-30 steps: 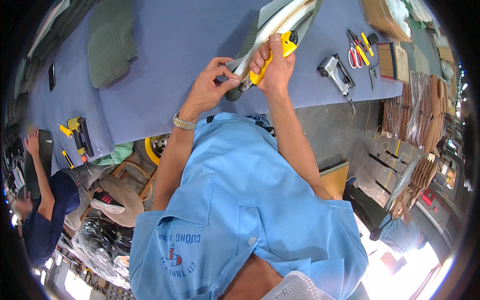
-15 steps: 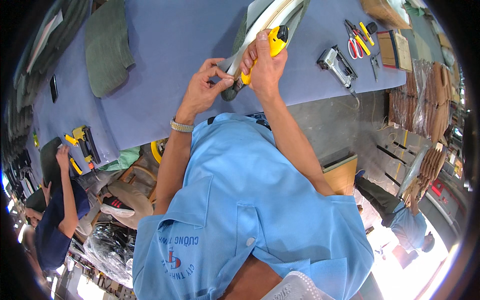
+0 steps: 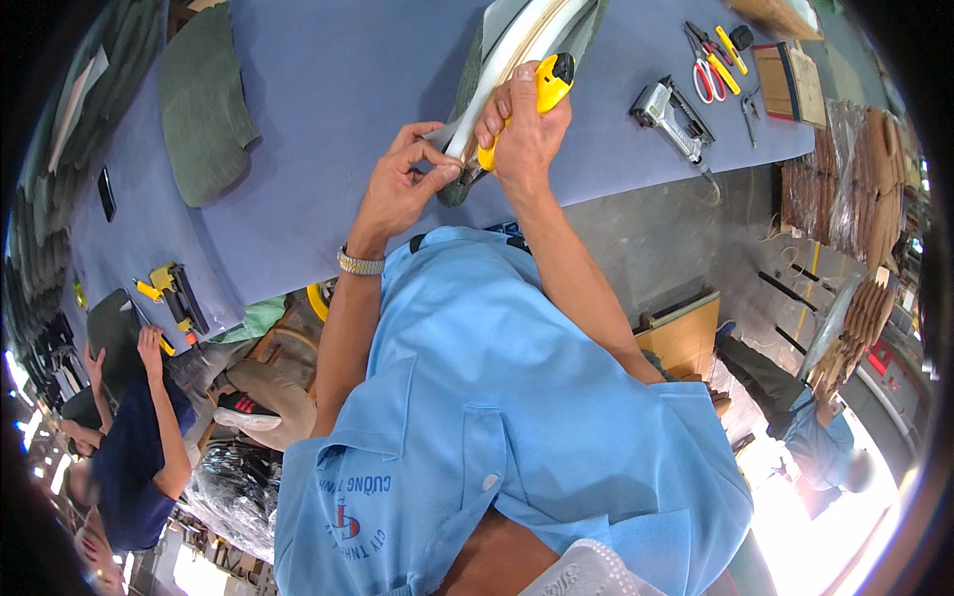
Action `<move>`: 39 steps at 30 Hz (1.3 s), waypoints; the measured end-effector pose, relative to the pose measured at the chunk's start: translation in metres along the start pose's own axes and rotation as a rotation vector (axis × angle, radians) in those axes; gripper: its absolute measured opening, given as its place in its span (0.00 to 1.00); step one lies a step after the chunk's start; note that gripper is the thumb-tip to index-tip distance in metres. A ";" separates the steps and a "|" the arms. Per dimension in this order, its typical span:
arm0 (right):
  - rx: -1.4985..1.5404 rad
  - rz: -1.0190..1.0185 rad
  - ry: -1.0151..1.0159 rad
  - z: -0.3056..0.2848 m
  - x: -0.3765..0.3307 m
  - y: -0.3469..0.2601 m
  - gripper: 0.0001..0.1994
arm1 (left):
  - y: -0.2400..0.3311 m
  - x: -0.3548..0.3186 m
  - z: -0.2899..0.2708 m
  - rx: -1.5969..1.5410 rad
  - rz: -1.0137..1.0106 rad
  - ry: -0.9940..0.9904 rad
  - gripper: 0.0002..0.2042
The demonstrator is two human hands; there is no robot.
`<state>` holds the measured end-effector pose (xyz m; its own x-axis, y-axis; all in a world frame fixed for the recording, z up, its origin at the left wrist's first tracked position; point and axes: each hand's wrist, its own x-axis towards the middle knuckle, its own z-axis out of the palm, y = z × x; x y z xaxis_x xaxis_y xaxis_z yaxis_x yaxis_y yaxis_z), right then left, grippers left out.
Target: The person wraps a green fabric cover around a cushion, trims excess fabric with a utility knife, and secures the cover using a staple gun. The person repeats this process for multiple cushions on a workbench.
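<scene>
A long curved piece [image 3: 514, 45] with a white foam-like layer, a wooden edge and dark green-grey fabric lies on the blue-covered table [image 3: 328, 129], its near end pointing at me. My right hand [image 3: 527, 134] is wrapped round a yellow utility knife [image 3: 553, 87] with a black butt end. The knife's lower tip is down at the piece's near end; its blade is hard to make out. My left hand [image 3: 405, 187], a metal watch on its wrist, pinches the fabric edge at that same end with thumb and forefinger.
A staple gun [image 3: 673, 117], red-handled scissors [image 3: 709, 77], pliers and a yellow cutter lie at the right. Green-grey fabric panels [image 3: 207, 109] and a phone [image 3: 106, 194] are on the left. A yellow-and-black staple gun [image 3: 179, 298] rests near a co-worker [image 3: 139, 437] handling a dark panel.
The knife and my hands have barely shifted at the piece's near end. At the left, the co-worker's hands have moved on the dark panel. The whole view has tilted slightly.
</scene>
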<state>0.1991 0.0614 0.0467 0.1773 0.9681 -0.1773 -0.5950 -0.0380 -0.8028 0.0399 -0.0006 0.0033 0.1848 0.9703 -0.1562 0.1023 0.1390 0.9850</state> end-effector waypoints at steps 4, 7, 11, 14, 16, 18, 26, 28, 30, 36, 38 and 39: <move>0.007 -0.017 -0.029 -0.006 0.003 0.005 0.10 | 0.001 0.001 -0.001 0.022 -0.015 -0.005 0.06; 0.035 -0.013 -0.030 -0.005 0.007 0.006 0.11 | -0.001 0.001 0.000 -0.043 0.002 0.006 0.06; 0.040 -0.027 0.006 -0.005 0.009 0.007 0.13 | 0.002 0.000 0.001 -0.091 0.001 -0.012 0.06; 0.051 -0.029 0.060 -0.010 0.013 0.007 0.12 | 0.004 0.001 0.003 -0.126 -0.021 -0.029 0.06; 0.057 -0.014 0.082 -0.015 0.015 0.005 0.12 | 0.001 0.001 0.006 -0.155 -0.044 -0.043 0.06; 0.065 0.009 0.078 -0.020 0.016 0.003 0.12 | 0.002 0.000 0.009 -0.119 -0.035 -0.048 0.06; 0.092 0.087 0.002 -0.015 0.022 -0.003 0.16 | 0.000 0.004 0.000 -0.123 -0.001 -0.051 0.07; 0.122 0.103 -0.049 -0.016 0.022 -0.001 0.16 | 0.006 0.000 -0.003 -0.115 -0.010 -0.055 0.07; 0.112 0.125 -0.061 -0.015 0.022 -0.002 0.16 | 0.003 -0.002 -0.004 -0.142 -0.016 -0.050 0.07; 0.117 0.110 -0.143 -0.008 0.018 -0.015 0.15 | -0.006 -0.004 -0.004 -0.199 -0.043 0.009 0.08; 0.139 0.106 -0.160 -0.007 0.020 -0.016 0.15 | -0.007 -0.004 -0.006 -0.192 -0.034 0.024 0.08; 0.140 0.108 -0.161 -0.008 0.023 -0.014 0.15 | -0.007 -0.003 -0.009 -0.158 -0.033 0.021 0.08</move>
<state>0.2176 0.0823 0.0490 -0.0137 0.9877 -0.1559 -0.7087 -0.1196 -0.6953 0.0297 -0.0025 -0.0026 0.1636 0.9684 -0.1884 -0.0473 0.1985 0.9790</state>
